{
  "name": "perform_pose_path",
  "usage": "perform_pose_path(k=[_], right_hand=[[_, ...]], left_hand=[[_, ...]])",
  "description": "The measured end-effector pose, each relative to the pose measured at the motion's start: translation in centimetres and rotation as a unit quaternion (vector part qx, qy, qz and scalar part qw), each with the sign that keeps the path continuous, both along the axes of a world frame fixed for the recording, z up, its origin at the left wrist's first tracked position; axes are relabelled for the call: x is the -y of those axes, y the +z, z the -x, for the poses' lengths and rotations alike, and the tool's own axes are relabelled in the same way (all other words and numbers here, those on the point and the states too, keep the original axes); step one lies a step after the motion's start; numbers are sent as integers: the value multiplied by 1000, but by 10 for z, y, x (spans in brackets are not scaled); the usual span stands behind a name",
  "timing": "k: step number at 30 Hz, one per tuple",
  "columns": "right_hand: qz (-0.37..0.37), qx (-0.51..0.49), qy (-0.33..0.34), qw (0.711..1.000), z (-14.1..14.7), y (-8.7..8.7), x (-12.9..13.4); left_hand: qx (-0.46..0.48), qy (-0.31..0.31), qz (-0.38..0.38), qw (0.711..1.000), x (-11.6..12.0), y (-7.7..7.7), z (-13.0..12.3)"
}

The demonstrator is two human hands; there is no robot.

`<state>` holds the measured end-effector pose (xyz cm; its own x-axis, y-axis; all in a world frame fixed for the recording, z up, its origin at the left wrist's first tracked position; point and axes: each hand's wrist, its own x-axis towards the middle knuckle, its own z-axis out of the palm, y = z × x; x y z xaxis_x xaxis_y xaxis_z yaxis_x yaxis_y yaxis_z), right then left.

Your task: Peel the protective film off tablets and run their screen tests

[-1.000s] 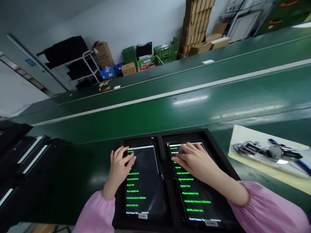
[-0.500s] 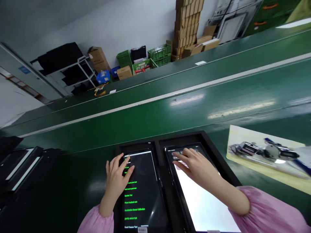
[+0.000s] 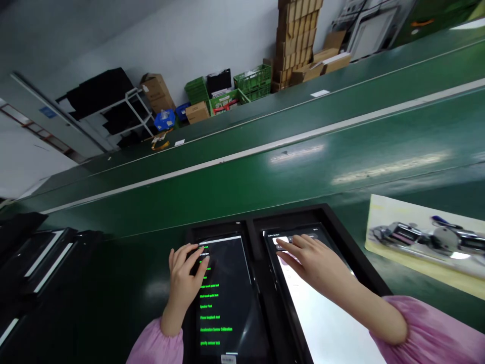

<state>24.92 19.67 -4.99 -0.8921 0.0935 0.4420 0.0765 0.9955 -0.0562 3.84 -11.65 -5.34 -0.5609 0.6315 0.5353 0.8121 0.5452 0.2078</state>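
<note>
Two tablets lie side by side in a black tray [image 3: 261,303] with two compartments. The left tablet [image 3: 237,303] shows a dark screen with a list of green test names. Over its upper left edge is my left hand [image 3: 184,275], fingers apart and curved, fingertips at or just above the glass. A mostly white screen is lit on the right tablet [image 3: 318,308], with a dark panel of buttons along its top. My right hand [image 3: 312,258] reaches across that panel, its index fingertip at a button near the upper left. Neither hand holds anything.
On the right, metal clamp-like tools [image 3: 428,240] lie on a yellow and white sheet [image 3: 382,212]. Several black devices [image 3: 49,258] are stacked at the left. A green conveyor [image 3: 212,187] runs behind the tray, with crates [image 3: 252,81] and cartons [image 3: 299,40] beyond.
The right tablet's top panel now has a white highlighted button, and faint marks show on the white area below. My hands keep nearly the same places; the whole view has shifted slightly.
</note>
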Motion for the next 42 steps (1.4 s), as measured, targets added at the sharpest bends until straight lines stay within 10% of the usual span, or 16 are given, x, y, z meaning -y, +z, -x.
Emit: perform_pose_path(k=[9,28,35,42], right_hand=[[-14,-30,8,999,2,-5,0],[-14,-52,4,999,4,6,-1],[53,-116,-88,988,-35,47,-31],[134,-51,-88,986,-70,32,-46]], left_hand=[[45,21,107,993,-12,5,-1],[25,12,80,996,-6,1,-4],[39,9,95,995,-6,-3,-2],[11,-10,85,996,0,-14,5]])
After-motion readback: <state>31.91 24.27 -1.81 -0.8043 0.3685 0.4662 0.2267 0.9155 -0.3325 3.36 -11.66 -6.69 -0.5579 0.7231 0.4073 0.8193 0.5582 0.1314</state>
